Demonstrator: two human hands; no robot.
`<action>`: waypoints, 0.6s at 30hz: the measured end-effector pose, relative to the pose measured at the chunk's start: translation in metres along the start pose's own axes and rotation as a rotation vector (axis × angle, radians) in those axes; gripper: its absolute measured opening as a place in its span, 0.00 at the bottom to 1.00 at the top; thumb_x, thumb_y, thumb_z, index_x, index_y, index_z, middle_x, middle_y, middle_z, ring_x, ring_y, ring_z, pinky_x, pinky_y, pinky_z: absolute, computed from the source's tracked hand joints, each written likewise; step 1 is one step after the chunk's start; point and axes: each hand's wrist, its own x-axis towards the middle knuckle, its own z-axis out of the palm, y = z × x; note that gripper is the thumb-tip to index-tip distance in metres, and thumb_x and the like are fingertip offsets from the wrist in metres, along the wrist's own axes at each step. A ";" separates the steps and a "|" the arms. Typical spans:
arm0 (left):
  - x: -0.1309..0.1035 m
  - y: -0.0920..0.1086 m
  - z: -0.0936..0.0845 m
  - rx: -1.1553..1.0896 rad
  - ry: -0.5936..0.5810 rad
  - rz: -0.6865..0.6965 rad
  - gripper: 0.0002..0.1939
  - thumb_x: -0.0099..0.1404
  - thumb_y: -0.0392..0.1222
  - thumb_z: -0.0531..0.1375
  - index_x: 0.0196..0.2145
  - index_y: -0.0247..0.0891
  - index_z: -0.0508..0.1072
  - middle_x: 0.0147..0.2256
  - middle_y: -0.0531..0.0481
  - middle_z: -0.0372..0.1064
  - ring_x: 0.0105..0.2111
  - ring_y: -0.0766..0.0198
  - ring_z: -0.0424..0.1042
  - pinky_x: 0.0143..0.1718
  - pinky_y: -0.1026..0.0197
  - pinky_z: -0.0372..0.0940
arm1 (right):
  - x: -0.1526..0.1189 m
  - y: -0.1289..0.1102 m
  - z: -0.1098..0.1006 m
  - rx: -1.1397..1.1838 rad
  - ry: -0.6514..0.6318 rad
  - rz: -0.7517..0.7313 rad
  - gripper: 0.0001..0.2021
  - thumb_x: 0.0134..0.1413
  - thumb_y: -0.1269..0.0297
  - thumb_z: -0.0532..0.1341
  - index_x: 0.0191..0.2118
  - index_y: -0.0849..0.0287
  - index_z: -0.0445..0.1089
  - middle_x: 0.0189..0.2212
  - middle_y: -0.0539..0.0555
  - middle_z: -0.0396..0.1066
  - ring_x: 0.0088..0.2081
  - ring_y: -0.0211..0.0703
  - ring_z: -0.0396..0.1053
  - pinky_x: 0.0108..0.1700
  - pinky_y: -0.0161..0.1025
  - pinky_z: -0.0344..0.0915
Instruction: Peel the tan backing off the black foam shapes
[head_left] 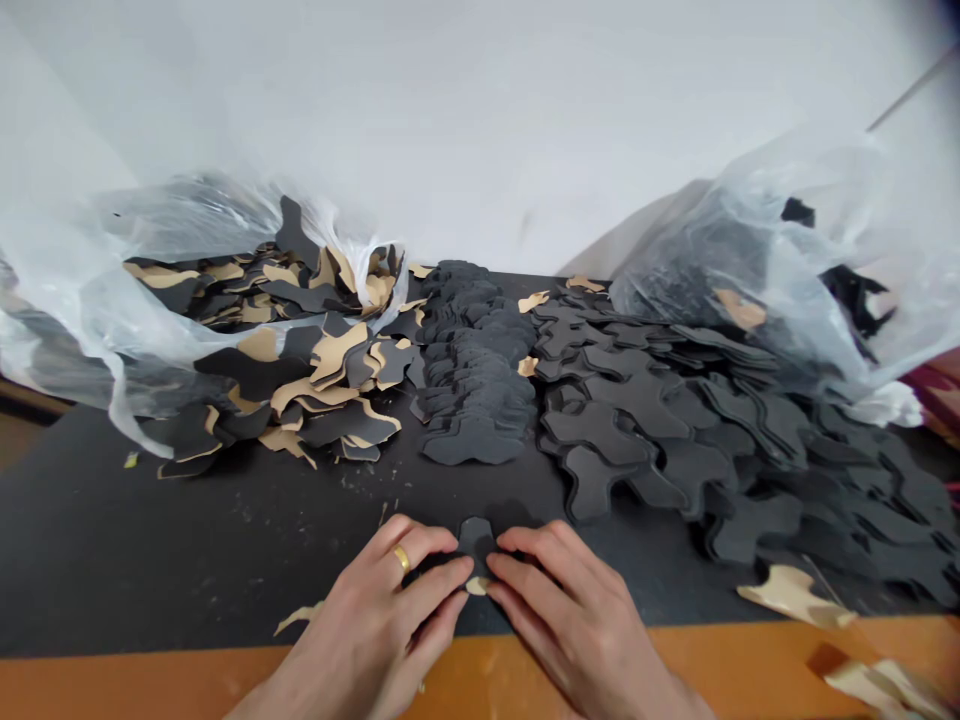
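Note:
A small dark foam-like cutout (475,540) lies near the table's front edge, pressed between the fingertips of both hands. My left hand (394,605), with a gold ring, grips its left side. From the right, the bent fingers of my right hand (574,605) close on the opposite side. A bit of tan backing paper (478,585) shows at its near end between the thumbs. Most of the cutout is hidden under the fingers. Straight ahead, a long overlapping row of dark cutouts (472,440) runs toward the wall.
At left, a clear plastic bag (67,260) spills dark pieces with tan backing (337,360). Stacks of thick black wavy pieces (607,430) spread across the right side, before another plastic bag (847,220). Tan paper scraps (795,594) lie near the orange front edge (720,665).

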 end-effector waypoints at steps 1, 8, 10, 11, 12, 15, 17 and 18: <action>0.000 0.000 0.000 -0.001 0.004 -0.002 0.11 0.69 0.31 0.56 0.45 0.39 0.75 0.42 0.46 0.71 0.40 0.59 0.69 0.43 0.56 0.69 | 0.000 0.000 0.000 0.000 0.001 0.003 0.07 0.63 0.73 0.59 0.44 0.63 0.73 0.41 0.61 0.74 0.40 0.49 0.71 0.42 0.47 0.73; 0.000 0.001 0.000 0.005 0.001 -0.027 0.10 0.69 0.32 0.57 0.44 0.40 0.75 0.42 0.47 0.71 0.40 0.59 0.69 0.43 0.54 0.69 | 0.004 0.000 -0.002 0.021 0.002 0.013 0.07 0.61 0.74 0.61 0.44 0.63 0.73 0.40 0.61 0.73 0.37 0.47 0.69 0.37 0.44 0.73; -0.001 0.001 -0.001 0.015 0.005 -0.026 0.11 0.69 0.32 0.57 0.45 0.40 0.75 0.43 0.46 0.71 0.41 0.58 0.69 0.44 0.54 0.70 | 0.003 0.000 -0.002 0.020 0.001 0.009 0.08 0.61 0.74 0.61 0.45 0.63 0.73 0.40 0.61 0.73 0.38 0.47 0.70 0.38 0.44 0.73; -0.002 0.000 -0.001 0.023 0.007 -0.024 0.11 0.69 0.32 0.57 0.45 0.40 0.75 0.44 0.45 0.71 0.41 0.58 0.69 0.44 0.54 0.70 | 0.003 0.000 -0.002 0.019 0.000 0.008 0.08 0.61 0.74 0.61 0.45 0.63 0.73 0.41 0.61 0.73 0.38 0.48 0.70 0.38 0.44 0.73; -0.002 0.000 -0.001 0.030 0.006 -0.022 0.11 0.69 0.32 0.57 0.45 0.40 0.75 0.46 0.45 0.70 0.42 0.57 0.69 0.44 0.53 0.70 | 0.003 0.000 -0.002 0.018 0.000 0.009 0.08 0.61 0.74 0.61 0.45 0.63 0.73 0.41 0.61 0.73 0.38 0.48 0.70 0.38 0.44 0.74; -0.002 0.000 -0.001 0.049 -0.002 -0.014 0.11 0.69 0.32 0.56 0.45 0.40 0.75 0.51 0.44 0.68 0.44 0.56 0.69 0.46 0.51 0.70 | 0.001 0.001 -0.001 0.012 -0.003 0.014 0.08 0.62 0.74 0.60 0.45 0.62 0.73 0.42 0.61 0.73 0.39 0.47 0.70 0.39 0.44 0.74; -0.002 0.000 -0.001 0.053 0.004 -0.013 0.11 0.69 0.31 0.56 0.45 0.40 0.75 0.52 0.44 0.68 0.45 0.56 0.69 0.46 0.51 0.70 | 0.001 0.001 -0.001 0.005 -0.002 0.017 0.08 0.61 0.73 0.60 0.45 0.62 0.74 0.42 0.60 0.74 0.39 0.47 0.70 0.39 0.44 0.74; -0.002 0.000 -0.001 0.053 0.007 -0.011 0.11 0.69 0.31 0.56 0.45 0.40 0.74 0.51 0.44 0.68 0.45 0.56 0.69 0.46 0.52 0.70 | 0.002 0.000 -0.001 0.002 0.000 0.018 0.08 0.61 0.73 0.61 0.45 0.62 0.74 0.42 0.60 0.74 0.39 0.47 0.70 0.39 0.45 0.74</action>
